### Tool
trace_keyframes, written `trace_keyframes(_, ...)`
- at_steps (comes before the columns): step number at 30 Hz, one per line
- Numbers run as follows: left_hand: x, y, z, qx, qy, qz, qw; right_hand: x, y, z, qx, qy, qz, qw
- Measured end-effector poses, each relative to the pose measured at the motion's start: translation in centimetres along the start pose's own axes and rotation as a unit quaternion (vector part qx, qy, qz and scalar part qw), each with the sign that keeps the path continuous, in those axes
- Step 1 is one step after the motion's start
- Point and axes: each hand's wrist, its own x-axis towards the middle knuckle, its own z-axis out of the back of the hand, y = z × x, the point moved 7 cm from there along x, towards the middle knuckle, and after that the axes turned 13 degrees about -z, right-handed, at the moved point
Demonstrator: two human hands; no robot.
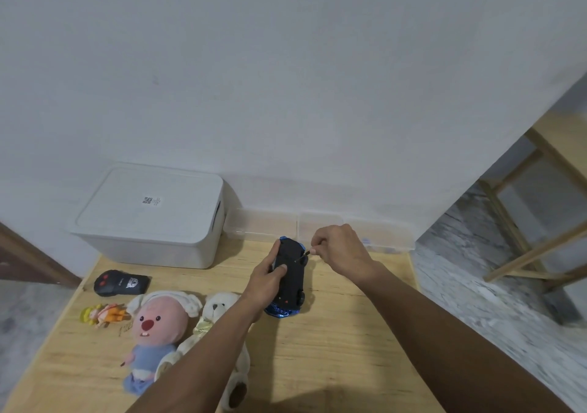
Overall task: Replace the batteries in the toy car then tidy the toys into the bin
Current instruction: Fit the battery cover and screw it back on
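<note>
A blue toy car (290, 280) lies upside down on the wooden table (333, 349), its black underside facing up. My left hand (265, 280) grips the car's left side and holds it steady, thumb on the underside. My right hand (341, 249) pinches a small screwdriver (303, 255) whose tip touches the underside near the car's far end. A white lidded bin (149, 219) stands at the back left, lid closed.
A black remote control (120, 283), a small orange figurine (103, 314), a pink plush beaver (155, 333) and a white teddy bear (219, 311) lie left of the car. Clear plastic boxes (317, 228) line the wall. A wooden frame (524, 209) stands at right.
</note>
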Motion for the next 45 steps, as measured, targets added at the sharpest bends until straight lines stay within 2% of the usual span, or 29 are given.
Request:
trace_keyframes(3, 0.0, -0.2, 0.0, 0.009, -0.002, -0.005, 1.000, 0.0, -0.2, -0.6, -0.033, 0.020, -0.002, 0.999)
trace_keyframes(10, -0.2, -0.6, -0.2, 0.017, 0.006, -0.025, 1.000, 0.0, -0.8, -1.1, -0.157, 0.003, -0.023, 0.987)
trace_keyframes(17, -0.5, -0.8, -0.3, 0.014, 0.014, -0.029, 0.999, -0.4, -0.3, -1.4, -0.208, 0.061, 0.007, 0.976)
trace_keyframes(23, -1.1, -0.4, -0.8, 0.013, 0.016, -0.019, 1.000, -0.4, -1.3, -2.0, -0.150, 0.063, -0.050, 0.985)
trace_keyframes(28, -0.8, -0.7, -0.7, 0.023, 0.014, -0.024, 0.999, -1.5, -1.0, -1.8, -0.065, 0.064, -0.045, 0.995)
trace_keyframes(32, -0.6, -0.8, -0.6, 0.023, 0.015, -0.021, 0.999, -1.4, -0.8, -1.3, -0.086, 0.037, -0.031, 0.995)
trace_keyframes(38, -0.8, -1.0, -1.0, 0.022, 0.012, -0.033, 0.999, -1.2, 0.0, -0.8, -0.182, 0.015, -0.007, 0.983)
trace_keyframes(45, -0.4, -2.0, -0.1, 0.018, 0.017, -0.042, 0.999, -1.3, -0.1, -1.5, -0.194, 0.067, -0.033, 0.978)
